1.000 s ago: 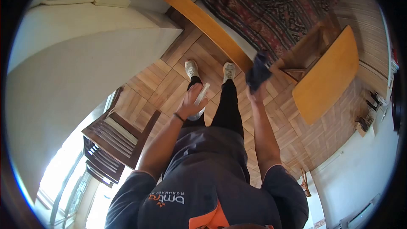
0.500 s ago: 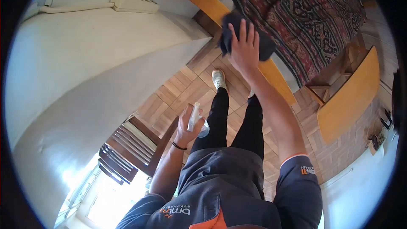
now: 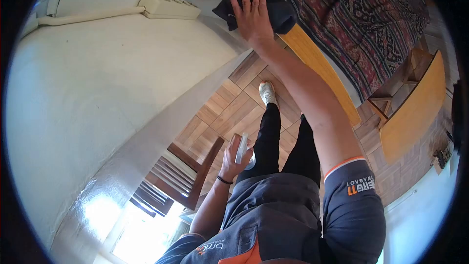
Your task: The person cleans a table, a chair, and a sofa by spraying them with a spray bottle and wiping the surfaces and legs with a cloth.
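My right hand (image 3: 254, 19) reaches far forward with its fingers spread over a dark cloth (image 3: 282, 14). The cloth is bunched under the palm, over the far end of a yellow wooden bench (image 3: 320, 61). Whether the thumb grips the cloth from below is hidden. Low in front of my waist, my left hand (image 3: 233, 159) is wrapped round a spray bottle with a white trigger head (image 3: 242, 147). Its clear body shows only partly, behind the fingers.
A patterned woven cloth (image 3: 361, 24) covers a table beyond the bench. Another yellow bench (image 3: 415, 107) stands at right. A dark wooden chair (image 3: 183, 173) is at lower left, by the pale wall (image 3: 97, 83). A power strip (image 3: 171, 7) is mounted on the wall. Tiled floor (image 3: 224, 98) lies below.
My right hand and the dark cloth have moved forward and left along the bench towards its far end. My left hand still holds the spray bottle. The view has shifted slightly.
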A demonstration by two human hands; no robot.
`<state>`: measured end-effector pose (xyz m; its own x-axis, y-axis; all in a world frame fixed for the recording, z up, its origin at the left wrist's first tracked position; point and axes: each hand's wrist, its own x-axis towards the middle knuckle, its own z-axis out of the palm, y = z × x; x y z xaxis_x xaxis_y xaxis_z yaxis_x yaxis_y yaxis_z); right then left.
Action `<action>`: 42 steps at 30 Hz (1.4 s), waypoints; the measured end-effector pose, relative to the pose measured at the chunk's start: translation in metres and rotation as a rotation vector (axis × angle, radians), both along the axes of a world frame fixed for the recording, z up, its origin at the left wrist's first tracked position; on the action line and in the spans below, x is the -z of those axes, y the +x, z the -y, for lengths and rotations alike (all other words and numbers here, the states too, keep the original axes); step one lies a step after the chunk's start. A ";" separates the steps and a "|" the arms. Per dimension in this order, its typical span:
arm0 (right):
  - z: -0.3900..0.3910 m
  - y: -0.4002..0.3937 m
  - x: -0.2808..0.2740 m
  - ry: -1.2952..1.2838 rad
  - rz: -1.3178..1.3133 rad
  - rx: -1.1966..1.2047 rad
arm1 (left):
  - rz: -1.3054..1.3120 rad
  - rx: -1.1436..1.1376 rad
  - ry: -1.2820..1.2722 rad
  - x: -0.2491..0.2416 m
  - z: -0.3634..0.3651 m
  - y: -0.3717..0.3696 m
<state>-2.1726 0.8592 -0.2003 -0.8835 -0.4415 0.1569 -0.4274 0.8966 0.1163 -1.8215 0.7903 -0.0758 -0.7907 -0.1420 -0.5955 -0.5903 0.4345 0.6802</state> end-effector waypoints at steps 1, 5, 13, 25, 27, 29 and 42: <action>-0.010 0.003 0.000 0.014 -0.026 -0.052 | -0.008 -0.012 0.013 0.001 0.000 -0.003; -0.055 0.030 -0.003 0.061 -0.083 -0.170 | -0.040 -0.041 0.062 0.001 -0.001 -0.013; -0.162 0.122 0.008 0.023 -0.091 -0.147 | -0.101 0.065 0.074 0.006 -0.003 -0.014; -0.289 0.230 -0.001 0.182 0.159 -0.195 | -0.085 0.045 0.090 0.013 0.012 -0.014; -0.271 0.208 0.000 0.159 0.141 -0.231 | -0.087 0.062 0.066 0.016 0.013 -0.011; -0.238 0.178 0.001 0.056 0.030 -0.236 | -0.092 0.070 0.041 0.020 0.014 -0.007; -0.071 0.032 -0.012 -0.227 0.057 -0.193 | -0.067 -0.061 0.185 -0.002 -0.005 0.002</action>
